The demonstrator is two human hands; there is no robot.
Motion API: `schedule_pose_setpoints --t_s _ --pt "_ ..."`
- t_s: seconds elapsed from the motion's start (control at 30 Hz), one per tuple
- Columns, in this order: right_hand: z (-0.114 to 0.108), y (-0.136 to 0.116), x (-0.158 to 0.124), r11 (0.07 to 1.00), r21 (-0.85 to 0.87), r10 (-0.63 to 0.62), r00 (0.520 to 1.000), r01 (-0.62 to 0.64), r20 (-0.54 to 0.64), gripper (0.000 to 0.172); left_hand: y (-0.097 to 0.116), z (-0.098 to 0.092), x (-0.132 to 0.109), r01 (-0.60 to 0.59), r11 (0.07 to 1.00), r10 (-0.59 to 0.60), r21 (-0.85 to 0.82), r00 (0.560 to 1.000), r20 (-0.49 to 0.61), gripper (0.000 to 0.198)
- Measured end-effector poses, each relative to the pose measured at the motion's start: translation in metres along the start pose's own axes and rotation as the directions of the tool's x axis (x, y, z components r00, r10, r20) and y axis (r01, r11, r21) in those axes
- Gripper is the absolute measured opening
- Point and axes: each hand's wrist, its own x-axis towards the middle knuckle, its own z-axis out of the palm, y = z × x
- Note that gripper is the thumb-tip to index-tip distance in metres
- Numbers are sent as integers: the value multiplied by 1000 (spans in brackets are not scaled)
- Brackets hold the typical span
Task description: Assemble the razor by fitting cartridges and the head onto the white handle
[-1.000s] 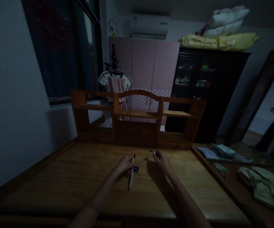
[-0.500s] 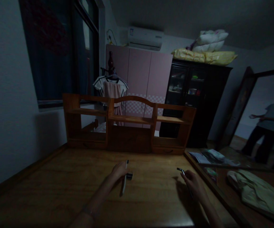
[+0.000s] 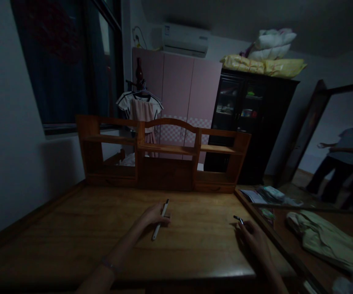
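Observation:
Over the middle of the wooden tabletop (image 3: pixel 112 232), my left hand (image 3: pixel 153 214) is closed round a slim white stick with a dark tip (image 3: pixel 156 232). The stick slants, its dark end pointing toward the shelf unit. A small dark object (image 3: pixel 167 216) shows beside my left thumb, mostly covered by the hand; whether I touch it I cannot tell. To the right, my right hand (image 3: pixel 254 237) grips a thin silver tool with a black, bent head (image 3: pixel 238 219) that sticks out past my fingertips. The rest of its handle is hidden in the hand.
A wooden shelf unit (image 3: pixel 165 149) stands along the table's far edge. Right of the raised wooden edge lie a pale green cloth (image 3: pixel 326 237) and papers (image 3: pixel 254 197). A white wall (image 3: pixel 20 179) borders the left side. A person (image 3: pixel 347 151) stands at far right.
My left hand has turned the white stick to a stronger slant and its thumb now covers more of the small dark object. My right hand has shifted slightly right with the silver tool.

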Motion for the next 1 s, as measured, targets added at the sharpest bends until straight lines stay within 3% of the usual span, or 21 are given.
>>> schedule_pose_setpoints --t_s 0.1,0.17,0.33,0.53,0.67,0.83,1.0 --pt "-1 0 -2 1000 -13 6 1000 -6 -16 45 0 -1 -5 -124 990 124 63 992 -6 83" --pt "0 3 -3 1000 -20 3 1000 -3 -19 45 3 -4 -9 -180 980 178 84 983 40 90" --pt "2 9 -2 1000 -27 -3 1000 3 -18 45 7 -12 -15 -299 952 287 62 945 158 78" --pt "2 12 -1 999 -28 19 1000 -19 -2 45 -2 -13 -14 -251 966 233 63 951 205 52" --pt "2 11 -2 999 -41 15 1000 -15 -12 45 -3 -13 -9 -264 963 249 55 950 189 42" --pt "2 7 -3 999 -40 10 1000 -11 -19 46 -3 -12 -4 -249 964 236 97 962 135 40" --pt "1 5 -3 999 -42 5 1000 -6 -15 44 -5 -10 -4 -206 976 194 74 969 152 41"
